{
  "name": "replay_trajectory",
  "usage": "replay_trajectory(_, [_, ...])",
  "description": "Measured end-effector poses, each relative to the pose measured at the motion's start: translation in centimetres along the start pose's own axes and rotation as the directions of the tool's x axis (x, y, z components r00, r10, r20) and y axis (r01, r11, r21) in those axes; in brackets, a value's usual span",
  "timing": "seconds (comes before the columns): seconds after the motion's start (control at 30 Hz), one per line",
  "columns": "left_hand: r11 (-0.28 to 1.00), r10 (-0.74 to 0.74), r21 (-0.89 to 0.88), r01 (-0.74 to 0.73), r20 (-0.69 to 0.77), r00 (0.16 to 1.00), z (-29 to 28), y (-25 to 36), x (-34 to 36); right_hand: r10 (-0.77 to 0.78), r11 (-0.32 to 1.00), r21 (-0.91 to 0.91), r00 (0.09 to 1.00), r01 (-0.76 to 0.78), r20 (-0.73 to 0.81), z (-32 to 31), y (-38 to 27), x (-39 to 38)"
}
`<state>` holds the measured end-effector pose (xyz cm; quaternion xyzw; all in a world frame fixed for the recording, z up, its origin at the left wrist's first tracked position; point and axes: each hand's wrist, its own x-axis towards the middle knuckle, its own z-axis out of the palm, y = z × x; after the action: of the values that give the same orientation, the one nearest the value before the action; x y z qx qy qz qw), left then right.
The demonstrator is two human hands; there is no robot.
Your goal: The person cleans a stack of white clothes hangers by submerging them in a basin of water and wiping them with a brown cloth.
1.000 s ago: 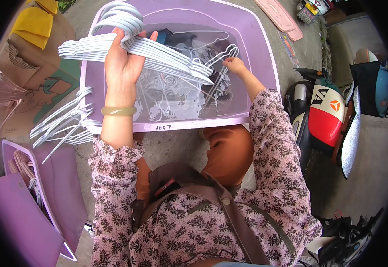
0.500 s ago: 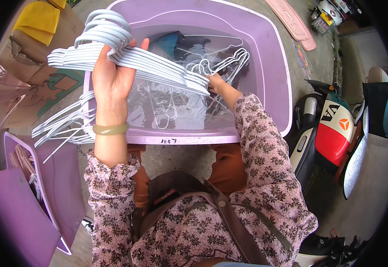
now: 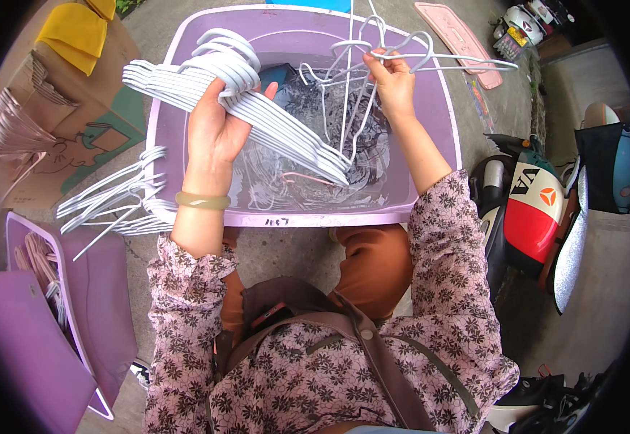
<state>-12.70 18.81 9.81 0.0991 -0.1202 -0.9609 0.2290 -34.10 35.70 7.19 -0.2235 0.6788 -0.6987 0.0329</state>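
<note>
Left hand (image 3: 217, 137) is closed round a white hanger stack (image 3: 279, 134), thumb in front, most fingers hidden behind it; right hand (image 3: 396, 87) has thumb and fingers pinched on a few loose hangers (image 3: 474, 57), count unclear. Stack sits upper centre-left of frame, loose ones upper centre-right, both above the water (image 3: 257, 184) in the purple tub (image 3: 365, 218). I'd keep the left hold snug at the hook necks so the bars stay nested, work crossed wires apart gently rather than yank, and turn the loose ones to match the stack's hooks. Stack's long axis runs upper left to lower right, hooks curling up above the left hand. Loose ones splay: one bar points right, other wires run steeply down toward the stack's lower-right end, touching or not, can't tell.
</note>
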Motion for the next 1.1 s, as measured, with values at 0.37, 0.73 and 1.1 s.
replay_trajectory(0.37, [0.997,-0.074,0.014,0.076,-0.107,0.992,-0.3,-2.7,0.1,0.287,0.859,0.470,0.950,-0.200,-0.120,3.8,-0.5,2.1])
replay_trajectory(0.73, [0.983,-0.158,-0.108,0.147,-0.096,0.983,-3.4,-4.8,2.2,0.606,0.367,0.643,0.698,-0.672,0.383,7.7,-3.0,-7.7])
replay_trajectory(1.1, [0.982,-0.005,0.179,0.061,-0.296,0.955,-5.3,-1.7,2.5,0.367,0.831,0.055,0.619,-0.554,0.694,0.3,-12.9,-13.1])
